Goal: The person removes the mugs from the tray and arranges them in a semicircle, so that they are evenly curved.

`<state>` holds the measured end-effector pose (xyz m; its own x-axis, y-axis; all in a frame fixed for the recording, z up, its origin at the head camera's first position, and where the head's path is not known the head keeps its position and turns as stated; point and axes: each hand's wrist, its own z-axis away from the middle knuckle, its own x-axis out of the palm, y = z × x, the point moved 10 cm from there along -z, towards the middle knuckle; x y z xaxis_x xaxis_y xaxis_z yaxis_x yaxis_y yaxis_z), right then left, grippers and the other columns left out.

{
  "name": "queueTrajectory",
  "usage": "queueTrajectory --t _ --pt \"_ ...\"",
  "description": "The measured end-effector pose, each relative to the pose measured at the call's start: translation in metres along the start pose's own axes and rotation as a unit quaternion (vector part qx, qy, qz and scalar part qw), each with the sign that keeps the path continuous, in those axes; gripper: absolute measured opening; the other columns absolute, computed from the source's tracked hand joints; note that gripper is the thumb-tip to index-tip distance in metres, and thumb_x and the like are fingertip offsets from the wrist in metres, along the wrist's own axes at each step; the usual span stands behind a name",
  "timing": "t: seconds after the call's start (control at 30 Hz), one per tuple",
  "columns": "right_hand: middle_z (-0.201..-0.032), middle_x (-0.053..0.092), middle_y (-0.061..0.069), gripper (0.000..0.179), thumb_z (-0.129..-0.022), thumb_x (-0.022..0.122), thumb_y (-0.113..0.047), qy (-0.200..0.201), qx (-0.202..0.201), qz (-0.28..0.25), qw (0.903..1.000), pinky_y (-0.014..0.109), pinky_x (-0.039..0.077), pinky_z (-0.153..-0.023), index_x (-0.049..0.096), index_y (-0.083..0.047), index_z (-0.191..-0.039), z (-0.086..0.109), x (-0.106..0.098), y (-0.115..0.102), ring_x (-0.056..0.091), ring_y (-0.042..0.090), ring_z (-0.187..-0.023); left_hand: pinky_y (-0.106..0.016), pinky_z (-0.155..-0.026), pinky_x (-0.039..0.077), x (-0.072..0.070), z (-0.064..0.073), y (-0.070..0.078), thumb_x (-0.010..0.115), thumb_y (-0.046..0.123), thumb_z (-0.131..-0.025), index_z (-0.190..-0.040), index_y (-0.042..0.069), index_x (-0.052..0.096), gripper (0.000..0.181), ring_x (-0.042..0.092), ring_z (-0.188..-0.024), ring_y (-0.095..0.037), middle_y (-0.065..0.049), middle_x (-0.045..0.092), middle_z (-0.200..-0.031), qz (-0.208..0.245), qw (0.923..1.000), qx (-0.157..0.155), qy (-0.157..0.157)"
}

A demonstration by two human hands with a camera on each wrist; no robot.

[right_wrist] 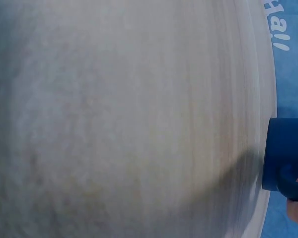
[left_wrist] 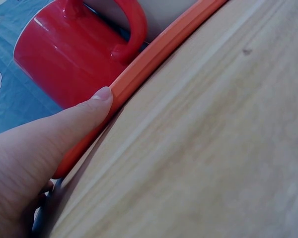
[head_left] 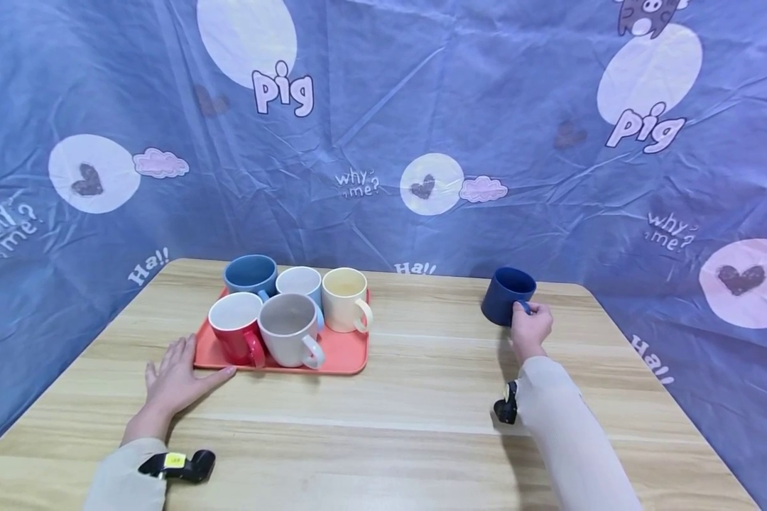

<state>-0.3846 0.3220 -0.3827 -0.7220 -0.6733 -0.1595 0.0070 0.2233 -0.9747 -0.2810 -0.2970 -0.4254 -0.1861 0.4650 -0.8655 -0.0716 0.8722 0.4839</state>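
Observation:
At the table's back right, a dark blue mug has its handle pinched by my right hand. Whether the mug's base touches the tabletop, I cannot tell. On the left, an orange-red tray carries several mugs. My left hand rests at its front left corner with fingers spread. In the left wrist view the thumb touches the tray's rim, close to a red mug. Beside that one stands a light grey mug. Behind them are a blue mug, a light blue mug and a cream mug.
The wooden table stretches between the tray and the dark blue mug. A blue printed cloth hangs behind and at both sides of the table. Each wrist carries a small black camera, the left one near the table's front.

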Motion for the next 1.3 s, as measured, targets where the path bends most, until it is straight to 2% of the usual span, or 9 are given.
queueTrajectory --t 0.3,0.6,0.7,0.87,1.1,1.3 --pt "-0.09 0.049 0.013 0.02 -0.079 0.055 -0.007 -0.015 -0.001 0.009 0.9998 0.032 0.038 -0.082 0.049 0.006 -0.092 0.002 0.004 -0.001 0.046 0.024 -0.09 -0.065 -0.085 -0.012 0.0 0.001 -0.004 0.054 0.064 -0.068 -0.133 -0.01 0.01 0.108 0.003 -0.119 -0.049 -0.037 0.012 -0.13 0.001 1.0 -0.004 0.0" --pt "-0.083 0.046 0.004 0.036 -0.078 0.061 -0.014 -0.035 -0.026 0.013 0.999 0.02 0.037 -0.069 0.045 0.006 -0.105 0.002 0.0 -0.01 0.04 0.006 -0.072 -0.065 -0.085 -0.012 -0.002 0.002 -0.003 0.054 0.064 -0.068 -0.133 -0.01 0.01 0.108 0.003 -0.119 -0.049 -0.037 0.012 -0.13 0.0 1.0 -0.002 0.001" --pt "-0.082 0.046 0.004 0.04 -0.078 0.062 -0.015 -0.043 -0.041 0.026 0.9979 0.019 0.036 -0.066 0.045 0.006 -0.108 0.0 -0.003 -0.014 0.04 0.005 -0.07 -0.065 -0.085 -0.012 -0.002 0.002 -0.003 0.054 0.064 -0.068 -0.133 -0.01 0.01 0.108 0.003 -0.119 -0.049 -0.037 0.012 -0.13 0.001 1.0 -0.001 0.002" --pt "-0.088 0.047 0.008 0.044 -0.079 0.061 -0.021 -0.069 -0.069 0.054 0.9938 0.022 0.038 -0.069 0.045 0.005 -0.111 -0.003 -0.006 -0.026 0.042 0.01 -0.075 -0.065 -0.085 -0.012 -0.001 0.002 -0.001 0.054 0.064 -0.068 -0.133 -0.01 0.011 0.108 0.004 -0.119 -0.049 -0.037 0.013 -0.13 0.002 1.0 0.002 0.005" --pt "-0.104 0.048 0.022 0.046 -0.079 0.061 -0.021 -0.084 -0.115 0.07 0.9873 0.036 0.036 -0.08 0.045 0.007 -0.112 0.0 -0.014 -0.052 0.043 0.028 -0.094 -0.065 -0.085 -0.012 0.0 0.0 0.0 0.054 0.064 -0.068 -0.133 -0.01 0.01 0.108 0.003 -0.119 -0.049 -0.037 0.012 -0.13 0.004 1.0 0.0 -0.002" --pt "-0.102 0.05 0.021 0.046 -0.079 0.061 -0.022 -0.093 -0.142 0.057 0.9839 0.033 0.036 -0.081 0.046 0.007 -0.112 0.01 -0.009 -0.073 0.046 0.027 -0.094 -0.065 -0.085 -0.013 0.0 -0.001 0.0 0.053 0.065 -0.067 -0.133 -0.01 0.009 0.109 0.002 -0.119 -0.049 -0.037 0.012 -0.13 0.005 0.9999 -0.004 -0.008"
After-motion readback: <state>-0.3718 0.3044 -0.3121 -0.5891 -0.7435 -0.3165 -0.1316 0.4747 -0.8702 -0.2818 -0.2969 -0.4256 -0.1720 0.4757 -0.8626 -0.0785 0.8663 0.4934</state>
